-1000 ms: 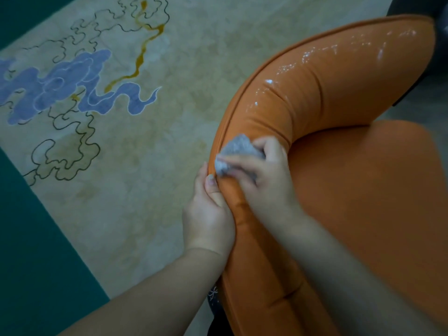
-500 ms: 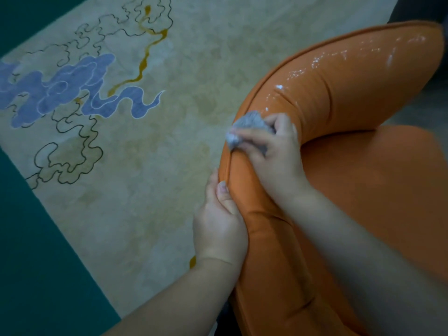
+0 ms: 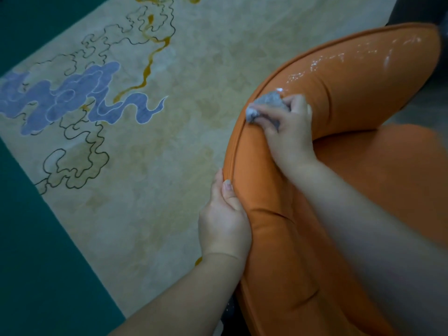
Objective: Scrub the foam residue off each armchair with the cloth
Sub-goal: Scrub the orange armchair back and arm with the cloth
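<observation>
An orange armchair (image 3: 358, 98) fills the right side, its curved padded back running from the bottom to the upper right. White foam residue (image 3: 339, 61) speckles the top of the back towards the far end. My right hand (image 3: 288, 132) grips a crumpled grey cloth (image 3: 265, 105) and presses it on the back's outer edge, just below the nearest foam spots. My left hand (image 3: 224, 221) holds the outer edge of the back lower down, thumb on top of the piping, fingers hidden behind the chair.
A beige rug (image 3: 169, 166) with blue cloud shapes and dark wavy outlines lies left of the chair. Dark teal floor (image 3: 31, 263) borders the rug at the left and bottom. Something dark (image 3: 417, 10) stands behind the chair at the top right.
My right hand has slid the cloth along the chair back, away from me and towards the foam spots. My left hand keeps its hold on the edge.
</observation>
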